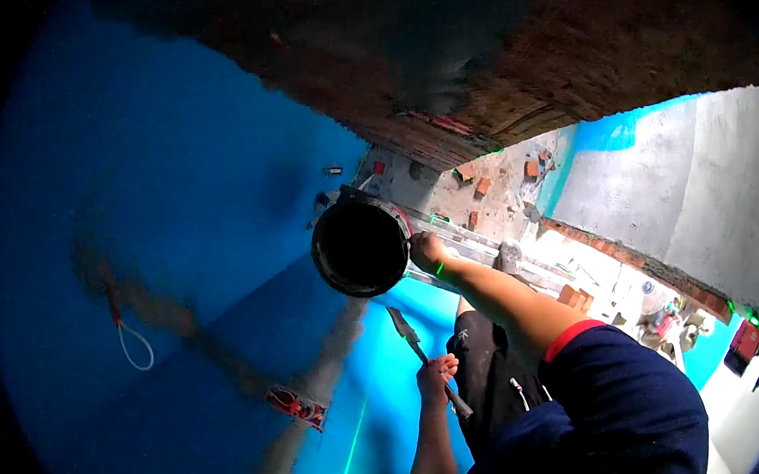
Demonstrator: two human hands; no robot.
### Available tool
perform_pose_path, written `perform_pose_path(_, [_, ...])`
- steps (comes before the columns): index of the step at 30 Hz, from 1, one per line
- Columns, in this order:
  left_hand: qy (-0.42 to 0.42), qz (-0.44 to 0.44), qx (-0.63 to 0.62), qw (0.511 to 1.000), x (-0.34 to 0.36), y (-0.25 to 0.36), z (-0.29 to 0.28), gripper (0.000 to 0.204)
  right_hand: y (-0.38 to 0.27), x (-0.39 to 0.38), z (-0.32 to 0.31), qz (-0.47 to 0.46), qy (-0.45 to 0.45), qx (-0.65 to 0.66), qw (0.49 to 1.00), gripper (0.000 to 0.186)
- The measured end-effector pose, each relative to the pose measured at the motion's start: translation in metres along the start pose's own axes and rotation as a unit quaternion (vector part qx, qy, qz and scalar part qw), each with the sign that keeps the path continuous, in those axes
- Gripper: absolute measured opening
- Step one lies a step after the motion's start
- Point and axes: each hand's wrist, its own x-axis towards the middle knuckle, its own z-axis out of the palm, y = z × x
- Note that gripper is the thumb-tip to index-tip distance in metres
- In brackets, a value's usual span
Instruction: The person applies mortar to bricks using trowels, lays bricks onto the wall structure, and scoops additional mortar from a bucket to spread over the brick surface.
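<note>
My right hand (427, 251) is closed on the near right rim of a round black bucket (323, 273), its arm stretched out from a navy sleeve with a red cuff. The bucket's mouth faces me, but its inside is too dark to make out. Lower down, my left hand (438, 374) is wrapped round the middle of a narrow trowel (403, 326). Its dark flat blade points up and left toward the bucket, apart from it, while the handle end sticks out below my fingers.
A blue wall (169, 164) with grey filled channels covers the left; a wall box with red wires (297, 407) and a looped white cable (137, 350) are on it. Rough brown surface (508, 57) spans above. Brick pieces (483, 187) lie below, beside a metal plank (460, 235).
</note>
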Motion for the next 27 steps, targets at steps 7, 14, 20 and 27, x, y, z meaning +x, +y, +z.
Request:
perform_pose_path(7, [-0.077,-0.026,-0.010,0.997,0.042,0.027,-0.007,0.028,-0.015,-0.072,-0.109,0.167,0.045,0.288,0.942,0.033])
perform_pose_path(14, [-0.113,-0.052,0.106,0.987,0.046,0.004,0.063,0.048,-0.019,-0.233,-0.101,0.313,-0.139,0.596,0.727,0.047])
perform_pose_path(20, [-0.160,0.114,0.232,0.953,0.056,-0.044,0.111,0.050,-0.042,-0.333,-0.120,0.290,-0.091,0.777,0.552,0.045])
perform_pose_path(27, [-0.286,0.063,0.472,0.831,0.095,-0.100,0.158,0.059,-0.014,-0.404,-0.059,0.465,-0.017,0.728,0.503,0.048])
